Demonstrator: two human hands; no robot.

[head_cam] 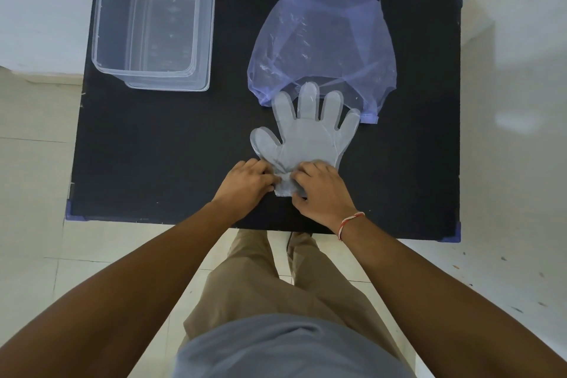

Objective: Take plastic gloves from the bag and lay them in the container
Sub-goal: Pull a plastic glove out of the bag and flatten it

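Note:
A stack of clear plastic gloves [306,135] lies flat on the black table [159,156], fingers spread and pointing away from me, their tips overlapping the mouth of a translucent purple bag [322,43]. My left hand [245,182] and my right hand [319,190] both pinch the crumpled cuff end of the gloves near the table's front. The clear rectangular container [153,31] stands at the far left of the table, with nothing visible inside it.
A clear lid lies under the container, jutting out at its right and near sides [202,77]. The table has purple corner caps [72,212]. Pale tiled floor surrounds the table, and my legs stand at its front edge.

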